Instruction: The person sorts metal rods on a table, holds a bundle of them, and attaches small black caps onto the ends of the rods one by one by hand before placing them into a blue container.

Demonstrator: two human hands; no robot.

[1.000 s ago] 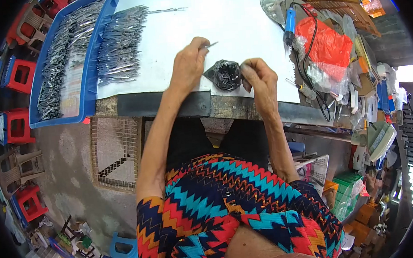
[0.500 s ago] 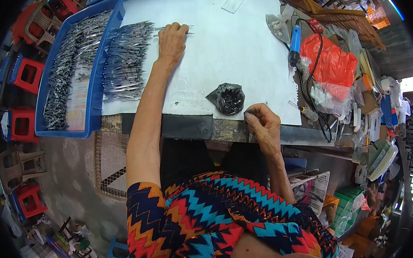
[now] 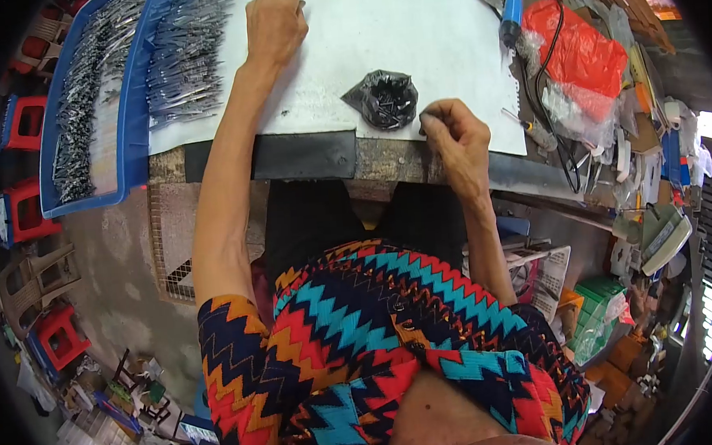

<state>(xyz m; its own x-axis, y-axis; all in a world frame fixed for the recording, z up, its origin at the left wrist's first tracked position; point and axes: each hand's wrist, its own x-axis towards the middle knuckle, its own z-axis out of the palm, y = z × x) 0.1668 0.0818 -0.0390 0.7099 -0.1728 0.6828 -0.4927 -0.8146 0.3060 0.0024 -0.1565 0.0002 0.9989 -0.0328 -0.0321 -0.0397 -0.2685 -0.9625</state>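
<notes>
My left hand (image 3: 275, 22) is at the top of the white sheet (image 3: 385, 33), fingers curled, close to a few thin metal pieces by the frame's top edge. Whether it grips one cannot be made out. Left of it lies a dense row of thin metal pieces (image 3: 187, 57), beside a blue tray (image 3: 132, 97) heaped with more of them. My right hand (image 3: 458, 139) hangs over the table's front edge, thumb and fingertips pinched together; anything between them is too small to name. Just left of it sits an open black plastic bag (image 3: 387, 100) with small dark pieces inside.
On the right side lie a blue handheld tool (image 3: 512, 11) with a black cord, a red plastic bag (image 3: 578, 50), clear plastic and a screwdriver (image 3: 529, 126). Red stools (image 3: 28, 122) and a brown chair (image 3: 38, 283) stand on the floor at the left.
The view has tilted down, so the table appears higher in the frame. My left hand is nearer the top edge, its fingers curled. My right hand stays pinched beside the black bag.
</notes>
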